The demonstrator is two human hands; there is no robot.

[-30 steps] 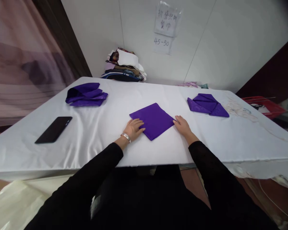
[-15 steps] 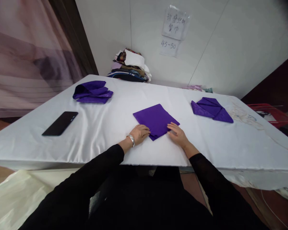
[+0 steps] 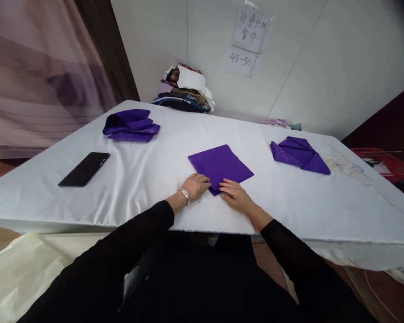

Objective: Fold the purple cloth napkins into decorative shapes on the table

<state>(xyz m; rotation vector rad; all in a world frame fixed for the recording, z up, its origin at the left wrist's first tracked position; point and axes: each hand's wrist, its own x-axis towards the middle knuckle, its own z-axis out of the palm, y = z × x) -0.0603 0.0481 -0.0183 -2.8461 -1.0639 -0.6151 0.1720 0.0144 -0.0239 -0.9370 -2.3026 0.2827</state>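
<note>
A purple cloth napkin, folded into a square, lies on the white-covered table with one corner pointing toward me. My left hand, with a silver bracelet at the wrist, has its curled fingers on the near left edge, by that corner. On the opposite side of the corner, my right hand grips the near right edge between thumb and fingers. Thin layers show at the corner between both hands. My fingertips partly cover the edges there.
A crumpled purple napkin lies at the back left, above a black phone. To the right is a folded purple napkin. Piled clothes rest against the wall, below a handwritten sign. The white tablecloth has wrinkles.
My right hand has slid left along the napkin's near right edge, from near its right corner to close by the near corner. My left hand has stayed at its edge.
</note>
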